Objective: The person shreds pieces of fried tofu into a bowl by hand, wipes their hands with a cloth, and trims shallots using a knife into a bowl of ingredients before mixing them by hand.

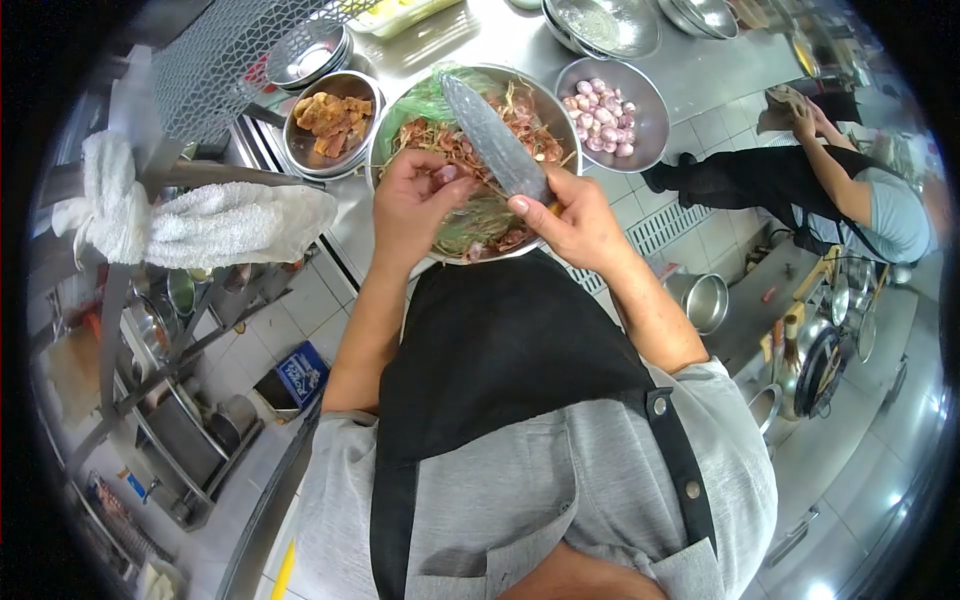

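My right hand [575, 222] grips a broad-bladed kitchen knife [490, 135], its grey blade slanting up and left over a large metal bowl [560, 110]. Between the fingers of my left hand [415, 200] is a small pinkish shallot [443, 175], held just left of the blade. Below both hands the bowl contains reddish-brown skins and dry stalks [520, 125] on a green plastic bag [425, 100]. To the right of it, another metal bowl [655, 110] holds several peeled pink shallots [605, 118].
On the left, a metal bowl [375, 110] holds orange-brown chunks [333, 122]. More steel bowls [605, 25] stand at the counter's back. A white towel [230, 222] hangs from a rail on my left. To the right another person [800, 190] in a dark apron holds a cloth.
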